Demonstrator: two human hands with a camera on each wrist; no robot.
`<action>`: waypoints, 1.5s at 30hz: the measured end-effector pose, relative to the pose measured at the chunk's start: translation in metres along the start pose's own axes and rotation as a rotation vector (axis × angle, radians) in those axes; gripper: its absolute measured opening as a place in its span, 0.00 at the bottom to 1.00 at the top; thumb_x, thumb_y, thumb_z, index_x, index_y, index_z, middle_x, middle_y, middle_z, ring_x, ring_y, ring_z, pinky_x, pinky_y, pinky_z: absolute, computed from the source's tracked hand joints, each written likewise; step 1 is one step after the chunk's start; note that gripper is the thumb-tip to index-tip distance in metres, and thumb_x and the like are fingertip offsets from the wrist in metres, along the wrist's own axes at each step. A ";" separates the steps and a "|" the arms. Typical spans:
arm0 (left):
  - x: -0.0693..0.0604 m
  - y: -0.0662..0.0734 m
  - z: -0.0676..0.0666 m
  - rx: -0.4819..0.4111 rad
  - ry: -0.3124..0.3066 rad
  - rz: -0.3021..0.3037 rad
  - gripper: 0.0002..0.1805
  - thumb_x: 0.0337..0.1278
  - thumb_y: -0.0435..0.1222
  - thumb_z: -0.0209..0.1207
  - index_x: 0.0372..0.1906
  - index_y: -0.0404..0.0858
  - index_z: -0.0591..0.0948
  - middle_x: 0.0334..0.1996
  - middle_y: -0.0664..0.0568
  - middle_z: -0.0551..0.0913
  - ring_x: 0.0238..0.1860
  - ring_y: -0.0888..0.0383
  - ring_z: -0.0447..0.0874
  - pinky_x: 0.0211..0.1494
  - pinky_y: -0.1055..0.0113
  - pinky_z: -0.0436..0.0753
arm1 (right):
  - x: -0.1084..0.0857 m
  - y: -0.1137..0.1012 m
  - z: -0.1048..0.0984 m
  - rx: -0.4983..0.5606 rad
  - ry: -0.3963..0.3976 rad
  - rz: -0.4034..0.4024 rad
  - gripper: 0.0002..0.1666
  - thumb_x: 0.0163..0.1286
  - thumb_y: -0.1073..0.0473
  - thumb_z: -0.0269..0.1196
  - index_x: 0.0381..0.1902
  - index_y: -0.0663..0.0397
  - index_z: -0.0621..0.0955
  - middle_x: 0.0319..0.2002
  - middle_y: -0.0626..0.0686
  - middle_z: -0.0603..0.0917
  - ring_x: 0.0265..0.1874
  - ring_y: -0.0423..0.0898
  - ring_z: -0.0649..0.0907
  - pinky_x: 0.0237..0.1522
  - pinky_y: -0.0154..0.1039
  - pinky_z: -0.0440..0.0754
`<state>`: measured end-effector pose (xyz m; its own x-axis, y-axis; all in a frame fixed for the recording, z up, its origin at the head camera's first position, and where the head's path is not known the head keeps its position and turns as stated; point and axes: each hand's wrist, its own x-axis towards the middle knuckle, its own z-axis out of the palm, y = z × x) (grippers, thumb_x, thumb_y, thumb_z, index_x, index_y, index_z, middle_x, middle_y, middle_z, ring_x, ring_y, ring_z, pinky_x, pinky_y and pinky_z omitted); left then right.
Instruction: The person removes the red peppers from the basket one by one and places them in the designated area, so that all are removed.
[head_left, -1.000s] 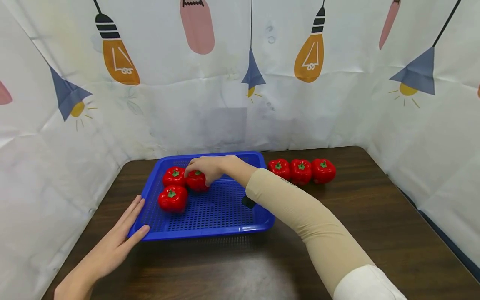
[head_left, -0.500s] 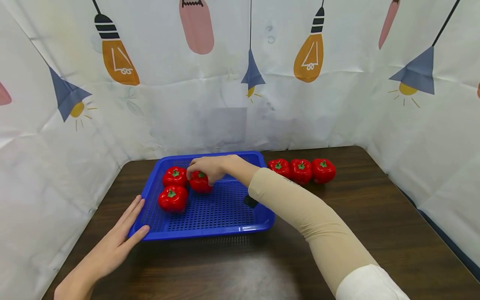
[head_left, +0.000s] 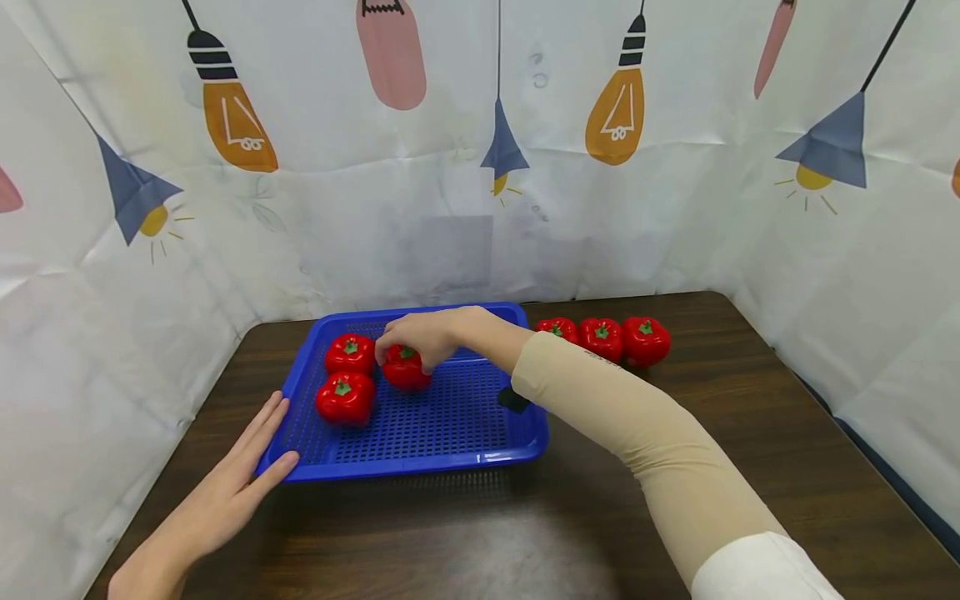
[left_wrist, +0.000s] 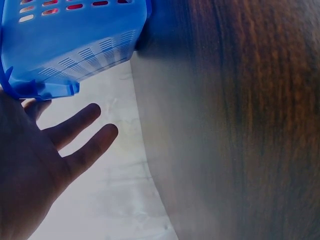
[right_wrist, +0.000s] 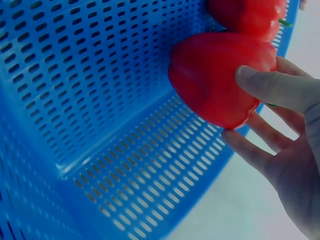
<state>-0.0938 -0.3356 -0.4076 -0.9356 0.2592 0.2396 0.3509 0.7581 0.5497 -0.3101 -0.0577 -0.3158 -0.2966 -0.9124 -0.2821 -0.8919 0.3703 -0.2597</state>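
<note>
My right hand [head_left: 420, 335] grips a glossy red bell pepper [head_left: 406, 372] inside a blue plastic basket [head_left: 405, 467]. In the right wrist view, thumb and fingers lie round that held bell pepper [right_wrist: 215, 80], beside another red one [right_wrist: 250, 17]. Two more red peppers stand in the basket's left part, one at the back [head_left: 349, 354] and one in front [head_left: 346, 400]. At the basket's left front corner, my left hand [head_left: 225, 492] touches the rim with straight, spread fingers. The left wrist view has that hand [left_wrist: 40, 155] against the basket's outer wall [left_wrist: 65, 45].
Three red bell peppers [head_left: 602, 340] stand in a row on the dark wooden table [head_left: 750, 433], right of the basket; my right forearm partly covers them. A white printed cloth [head_left: 450, 250] hangs behind and at both sides of the table.
My right hand has shifted slightly right and toward me with the bell pepper, opening a gap from the back left pepper. The left hand and basket have stayed put.
</note>
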 end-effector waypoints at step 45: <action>0.000 0.000 -0.001 -0.003 0.000 0.000 0.39 0.78 0.38 0.54 0.84 0.46 0.49 0.83 0.51 0.42 0.77 0.75 0.35 0.64 0.87 0.40 | -0.165 0.004 -0.029 0.008 0.148 -0.035 0.35 0.65 0.73 0.67 0.67 0.43 0.77 0.74 0.51 0.66 0.69 0.49 0.67 0.60 0.42 0.76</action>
<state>-0.0932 -0.3362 -0.4064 -0.9357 0.2588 0.2396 0.3506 0.7563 0.5523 -0.2745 0.0888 -0.2433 -0.3130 -0.9402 -0.1341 -0.8998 0.3388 -0.2749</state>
